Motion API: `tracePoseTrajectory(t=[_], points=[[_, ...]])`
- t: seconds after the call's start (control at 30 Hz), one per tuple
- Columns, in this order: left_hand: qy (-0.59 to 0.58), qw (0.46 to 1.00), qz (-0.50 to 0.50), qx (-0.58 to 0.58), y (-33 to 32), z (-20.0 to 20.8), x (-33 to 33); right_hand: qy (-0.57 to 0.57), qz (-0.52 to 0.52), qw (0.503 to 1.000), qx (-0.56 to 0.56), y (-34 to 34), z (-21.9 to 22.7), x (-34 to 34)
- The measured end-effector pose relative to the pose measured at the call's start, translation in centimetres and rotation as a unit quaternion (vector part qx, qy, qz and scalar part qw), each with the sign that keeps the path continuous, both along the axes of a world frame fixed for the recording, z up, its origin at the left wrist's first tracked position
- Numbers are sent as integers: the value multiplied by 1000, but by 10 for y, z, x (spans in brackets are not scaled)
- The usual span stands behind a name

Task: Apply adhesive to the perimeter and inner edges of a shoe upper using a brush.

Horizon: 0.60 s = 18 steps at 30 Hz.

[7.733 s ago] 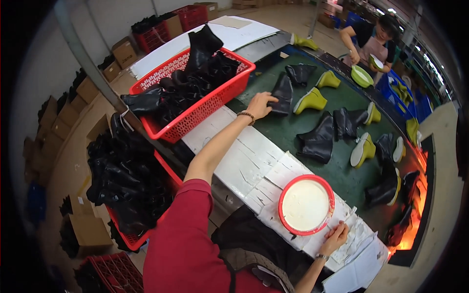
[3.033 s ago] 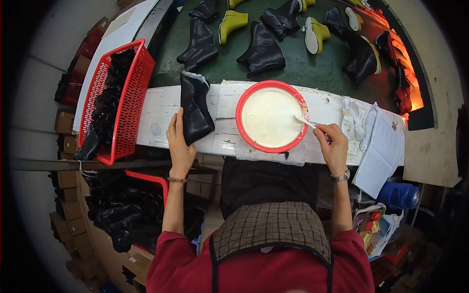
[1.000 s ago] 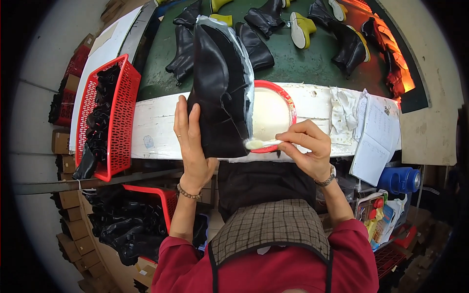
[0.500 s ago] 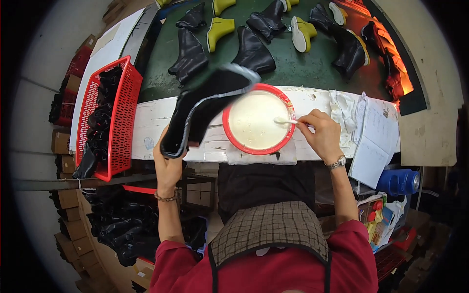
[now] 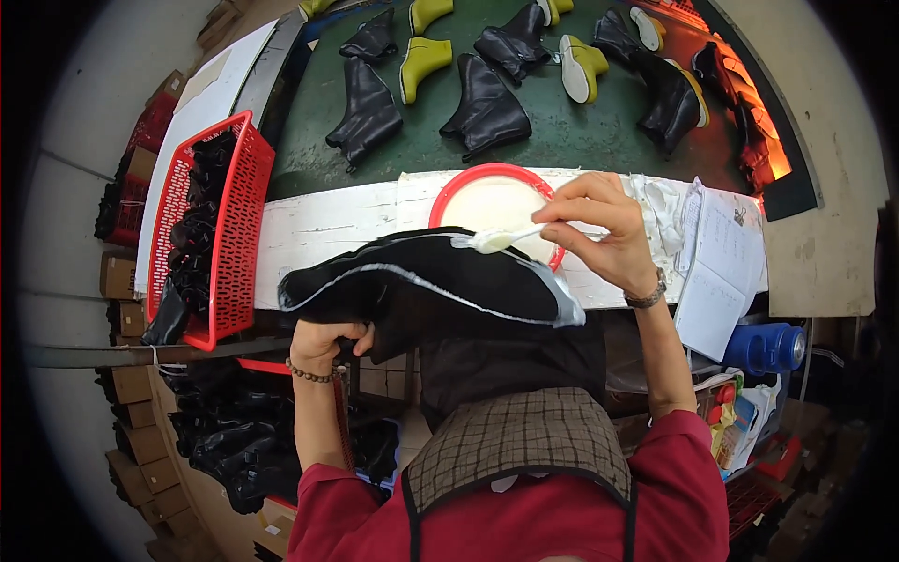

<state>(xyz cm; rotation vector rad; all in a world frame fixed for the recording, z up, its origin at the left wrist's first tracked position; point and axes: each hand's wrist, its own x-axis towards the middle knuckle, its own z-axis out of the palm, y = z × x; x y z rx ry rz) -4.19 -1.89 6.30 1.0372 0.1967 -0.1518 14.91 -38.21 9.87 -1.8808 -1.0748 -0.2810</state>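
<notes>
My left hand (image 5: 323, 339) grips a black boot upper (image 5: 421, 267), held on its side above the front edge of the white bench. A pale strip of glue runs along the upper's bottom edge. In my right hand (image 5: 604, 228), pinched between thumb and fingers, is a thin white-handled glue brush (image 5: 496, 240). Its head, coated in creamy glue, touches the upper's far rim near the right end. Behind the upper stands a red-rimmed bowl (image 5: 449, 199) of white glue, partly covered by the upper and my right hand.
Black boot uppers (image 5: 487, 108) and yellow boot lasts (image 5: 426, 66) lie on the green conveyor belt (image 5: 309, 140), with an orange-lit heater (image 5: 768, 122) at right. A red basket (image 5: 245, 215) of black pieces stands left. Right are an open notebook (image 5: 716, 290) and a blue bottle (image 5: 763, 347).
The boot upper has turned from slanting upward to lying nearly level, and come nearer to me. My right hand has lifted the brush out of the bowl and brought it onto the upper's edge.
</notes>
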Motion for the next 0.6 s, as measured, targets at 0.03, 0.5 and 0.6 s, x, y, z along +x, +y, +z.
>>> tracePoseTrajectory(t=[0.03, 0.5, 0.6], points=[[-22, 1000, 6, -6, 3, -2, -2, 0, 3, 1000, 0, -5, -1, -2], [-7, 991, -134, 8, -15, -4, 17, -31, 46, 998, -35, -2, 18, 5], [24, 983, -176, 35, -25, 1, 21, -35, 68, 996, -41, 4, 24, 10]])
